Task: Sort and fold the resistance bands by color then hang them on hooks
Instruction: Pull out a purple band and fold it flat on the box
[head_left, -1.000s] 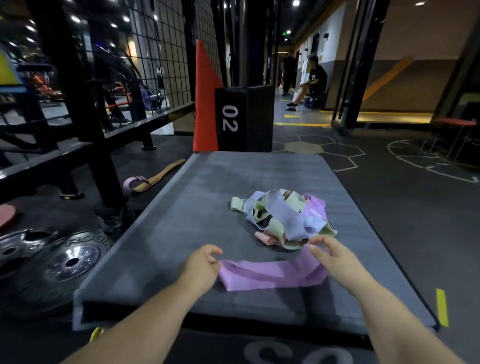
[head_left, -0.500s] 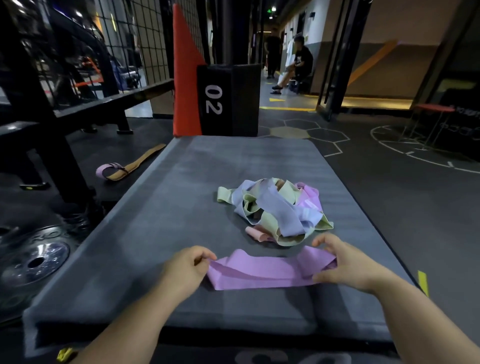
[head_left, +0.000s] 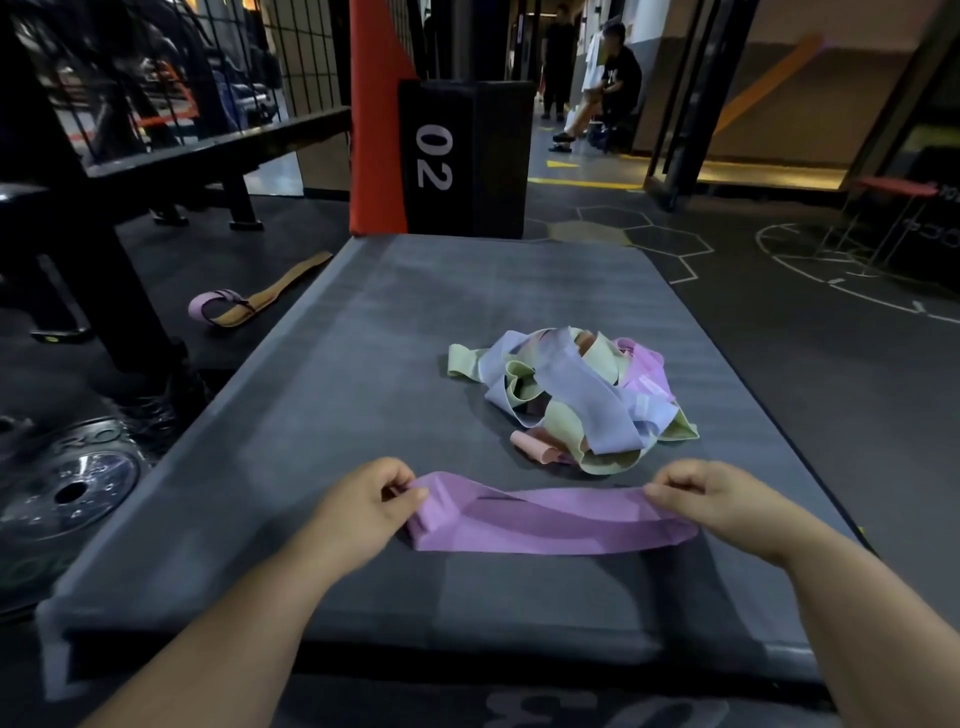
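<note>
A purple resistance band (head_left: 550, 522) lies stretched sideways across the near part of the grey mat (head_left: 332, 415). My left hand (head_left: 363, 501) pinches its left end, which is bunched up. Its right end is pinched by my right hand (head_left: 727, 501). Just behind the band sits a tangled pile of bands (head_left: 566, 395) in lavender, pale green, pink and peach. No hooks are in view.
A black block marked 02 (head_left: 462, 156) and a red pad (head_left: 376, 130) stand at the mat's far end. A strap (head_left: 249, 301) lies on the floor to the left, with weight plates (head_left: 67, 488) and a black rack (head_left: 104, 218). Two people are far back.
My hands have moved apart and the purple band is drawn out longer between them. The view has tilted down and closer to the mat.
</note>
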